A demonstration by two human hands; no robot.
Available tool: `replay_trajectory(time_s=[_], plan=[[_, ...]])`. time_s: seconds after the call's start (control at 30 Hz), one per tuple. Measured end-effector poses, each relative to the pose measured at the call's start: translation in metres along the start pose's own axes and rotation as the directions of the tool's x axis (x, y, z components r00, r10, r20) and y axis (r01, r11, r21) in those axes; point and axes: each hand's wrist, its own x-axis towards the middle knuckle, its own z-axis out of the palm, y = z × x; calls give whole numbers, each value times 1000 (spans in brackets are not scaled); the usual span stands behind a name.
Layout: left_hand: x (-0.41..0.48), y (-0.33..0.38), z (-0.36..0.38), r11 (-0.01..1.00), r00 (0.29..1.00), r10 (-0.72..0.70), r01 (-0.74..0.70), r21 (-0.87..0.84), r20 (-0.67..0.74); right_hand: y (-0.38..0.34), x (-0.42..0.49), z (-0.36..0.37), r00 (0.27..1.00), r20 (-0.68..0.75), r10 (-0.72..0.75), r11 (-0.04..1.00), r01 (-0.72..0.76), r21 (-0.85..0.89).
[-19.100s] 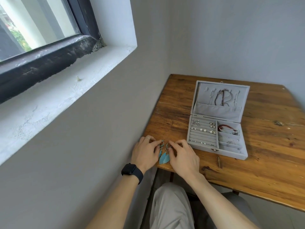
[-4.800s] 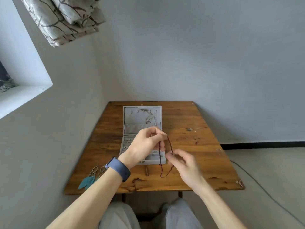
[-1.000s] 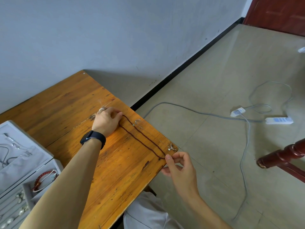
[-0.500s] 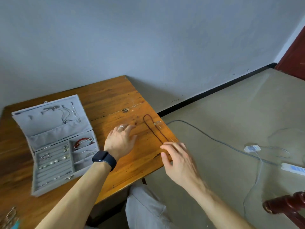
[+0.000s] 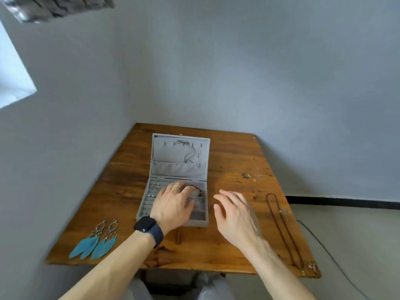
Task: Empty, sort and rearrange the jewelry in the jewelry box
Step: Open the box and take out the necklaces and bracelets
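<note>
Jewelry box, grey felt and rectangular, sits mid-way on the worn wooden bench with its lid swung back so every slot is reachable. Left hand is stretched over the box's right-side compartments. Right hand hovers just beside the box, fingers spread, holding nothing, probably on standby. Long dark-red beaded necklace lies stretched along the right edge, and the teal feather earrings sit at the front-left corner, well apart, so I'd guess that's sorting by type. Red cord bracelet is in the box right at the left fingers; can't tell if they're pinching it.
</note>
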Motion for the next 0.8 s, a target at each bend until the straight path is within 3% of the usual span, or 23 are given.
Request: replay_trajectory(time_s=[0.3, 0.43, 0.57, 0.67, 0.8], plan=[[70, -76, -47, 991, 955, -129, 114, -71, -266, -24, 121, 34, 993, -38, -111, 994, 112, 20], [116, -105, -62, 920, 951, -284, 235, -314, -120, -31, 178, 45, 986, -88, -145, 989, 145, -3], [144, -121, -67, 805, 953, -288, 292, -516, 90, -33, 214, 52, 977, -50, -208, 978, 207, -32], [147, -124, -64, 788, 954, -275, 293, -541, 116, -34, 225, 56, 973, 10, -229, 971, 230, -60], [141, -129, -63, 780, 965, -250, 251, -573, 83, -37, 228, 57, 968, -18, -252, 956, 246, -159]])
